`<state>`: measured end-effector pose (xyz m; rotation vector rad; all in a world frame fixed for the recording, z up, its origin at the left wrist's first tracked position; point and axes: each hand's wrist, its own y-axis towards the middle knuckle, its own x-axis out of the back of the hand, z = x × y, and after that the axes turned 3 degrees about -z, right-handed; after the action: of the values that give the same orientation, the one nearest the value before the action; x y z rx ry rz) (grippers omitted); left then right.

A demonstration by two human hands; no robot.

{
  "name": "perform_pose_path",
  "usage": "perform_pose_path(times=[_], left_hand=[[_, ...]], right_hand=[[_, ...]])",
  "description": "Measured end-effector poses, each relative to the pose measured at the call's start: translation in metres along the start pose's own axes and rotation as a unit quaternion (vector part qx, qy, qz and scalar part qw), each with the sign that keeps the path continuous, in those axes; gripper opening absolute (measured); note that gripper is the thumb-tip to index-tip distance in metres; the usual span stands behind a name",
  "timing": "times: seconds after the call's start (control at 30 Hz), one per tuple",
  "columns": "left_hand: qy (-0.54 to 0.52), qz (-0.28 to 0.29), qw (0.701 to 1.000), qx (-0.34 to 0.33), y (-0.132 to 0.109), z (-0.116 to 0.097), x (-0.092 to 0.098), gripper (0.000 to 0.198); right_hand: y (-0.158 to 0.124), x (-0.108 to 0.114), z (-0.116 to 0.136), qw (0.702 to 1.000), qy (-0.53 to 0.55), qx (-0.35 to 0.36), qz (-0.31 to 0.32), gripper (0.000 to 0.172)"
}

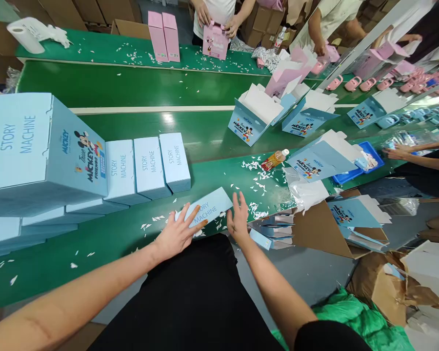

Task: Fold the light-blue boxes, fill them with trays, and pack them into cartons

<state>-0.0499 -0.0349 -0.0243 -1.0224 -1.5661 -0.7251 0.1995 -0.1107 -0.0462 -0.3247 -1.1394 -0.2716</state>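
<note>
A light blue "STORY MACHINE" carton (216, 199) lies at the near edge of the green bench, its lettered side up. My left hand (177, 233) rests over its left end with the fingers spread. Beside its right end is my right hand (238, 218), open with the fingers stretched out; whether it touches the carton I cannot tell. To the left, several matching blue cartons (174, 161) stand in a row. A larger-looking block of such cartons (18, 151) is stacked closest to the camera at the left.
White paper scraps (258, 195) litter the bench. A drink bottle (274, 160), open blue boxes (309, 158) and a blue tray (376, 158) are at the right. Below the bench edge stands a brown carton (322, 226) of flat boxes. Across, a person handles a pink box (215, 43).
</note>
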Motion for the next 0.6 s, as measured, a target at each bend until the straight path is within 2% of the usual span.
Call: perform_pose_path(times=[0.03, 0.07, 0.1, 0.17, 0.2, 0.23, 0.43, 0.6], left_hand=[[-0.006, -0.005, 1.0, 0.005, -0.001, -0.001, -0.001, 0.062], [-0.014, -0.01, 1.0, 0.008, -0.002, -0.001, -0.001, 0.061], [-0.021, -0.017, 1.0, 0.011, -0.003, -0.001, -0.003, 0.061], [-0.03, -0.03, 0.999, 0.012, -0.004, 0.002, -0.006, 0.06], [-0.032, -0.034, 0.999, 0.011, -0.004, 0.004, -0.007, 0.06], [-0.032, -0.036, 0.999, 0.01, -0.004, 0.005, -0.009, 0.06], [-0.016, -0.05, 0.998, 0.021, -0.004, 0.007, -0.019, 0.062], [-0.001, -0.075, 0.997, 0.025, -0.004, 0.01, -0.031, 0.063]], right_hand=[[-0.008, -0.007, 0.001, 0.992, 0.09, -0.086, 0.01, 0.054], [-0.016, -0.013, 0.001, 0.968, 0.192, -0.157, 0.038, 0.055], [-0.023, -0.018, 0.001, 0.93, 0.292, -0.208, 0.076, 0.058], [-0.029, -0.027, 0.001, 0.851, 0.437, -0.248, 0.153, 0.065], [-0.029, -0.03, 0.001, 0.824, 0.476, -0.249, 0.178, 0.066], [-0.025, -0.033, 0.003, 0.811, 0.495, -0.246, 0.191, 0.067], [0.003, -0.035, 0.018, 0.817, 0.49, -0.245, 0.179, 0.068], [0.002, -0.028, 0.021, 0.805, 0.515, -0.217, 0.198, 0.07]])
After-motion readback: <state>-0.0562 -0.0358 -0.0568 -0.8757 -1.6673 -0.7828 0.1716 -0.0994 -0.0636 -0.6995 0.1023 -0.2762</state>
